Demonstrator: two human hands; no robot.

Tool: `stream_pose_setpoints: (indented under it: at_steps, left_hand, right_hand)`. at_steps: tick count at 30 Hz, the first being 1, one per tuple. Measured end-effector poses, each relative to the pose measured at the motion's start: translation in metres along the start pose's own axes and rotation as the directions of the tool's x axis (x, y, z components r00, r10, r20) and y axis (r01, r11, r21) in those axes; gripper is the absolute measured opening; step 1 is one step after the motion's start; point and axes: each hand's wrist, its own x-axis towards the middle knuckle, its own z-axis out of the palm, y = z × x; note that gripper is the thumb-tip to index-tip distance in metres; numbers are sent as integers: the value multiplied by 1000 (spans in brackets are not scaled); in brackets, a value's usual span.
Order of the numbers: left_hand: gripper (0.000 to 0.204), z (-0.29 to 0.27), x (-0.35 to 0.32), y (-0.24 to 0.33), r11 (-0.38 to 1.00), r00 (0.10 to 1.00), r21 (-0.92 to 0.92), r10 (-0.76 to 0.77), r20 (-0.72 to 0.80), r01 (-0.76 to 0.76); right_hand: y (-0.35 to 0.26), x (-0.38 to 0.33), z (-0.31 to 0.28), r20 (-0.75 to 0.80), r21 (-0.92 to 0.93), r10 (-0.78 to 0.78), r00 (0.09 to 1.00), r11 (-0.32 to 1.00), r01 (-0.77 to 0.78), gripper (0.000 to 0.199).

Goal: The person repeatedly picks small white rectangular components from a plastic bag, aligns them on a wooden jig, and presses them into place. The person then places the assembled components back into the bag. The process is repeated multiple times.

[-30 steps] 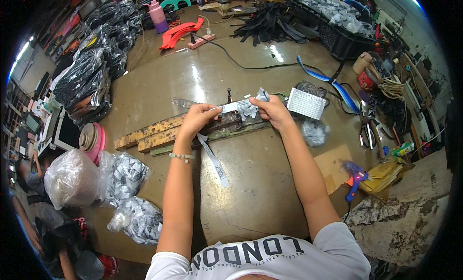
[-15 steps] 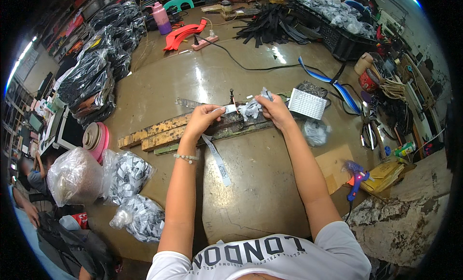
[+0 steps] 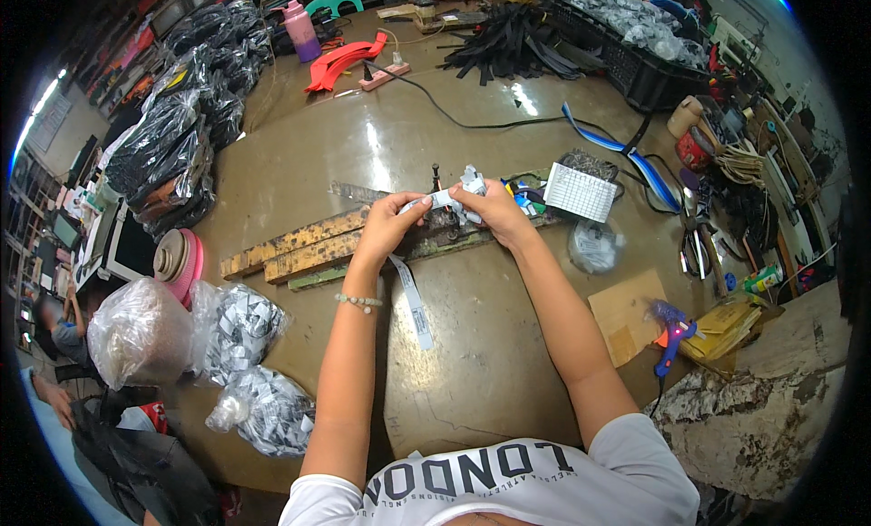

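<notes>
My left hand (image 3: 392, 225) pinches a printed grey-white label strip (image 3: 414, 306), whose tail hangs below it onto the table. My right hand (image 3: 495, 210) is closed close beside it, thumb on the strip's upper end. A bunch of small cut labels (image 3: 471, 180) sticks up from the right hand's fingers. Both hands are over a paint-stained wooden bar fixture (image 3: 308, 245). From it rises a dark upright metal pin (image 3: 435, 176), just behind the fingertips. Whatever lies under my fingers is hidden.
A white gridded pad (image 3: 579, 194) and a small bag of labels (image 3: 596, 247) lie to the right. Beyond are a purple glue gun (image 3: 671, 334) and scissors (image 3: 694, 245). Clear bags (image 3: 238, 331) fill the left. A cord (image 3: 463, 125) crosses behind, near a black crate (image 3: 635, 77).
My right hand has moved left to my left hand, and its thumb now lies on the strip. Small coloured pieces show to the right of it.
</notes>
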Motion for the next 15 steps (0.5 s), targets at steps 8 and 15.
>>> stream_pose_setpoints:
  at_steps: [8,15]
  left_hand:
    - [26,1,3,-6,982,996,183,-42,-75,55]
    - [28,-5,4,-3,994,994,82,-60,-91,67]
  right_hand:
    - [16,6,-1,-84,-203,-36,996,979,18,22]
    - [-1,-1,-7,-161,-291,-82,984,956,32,18]
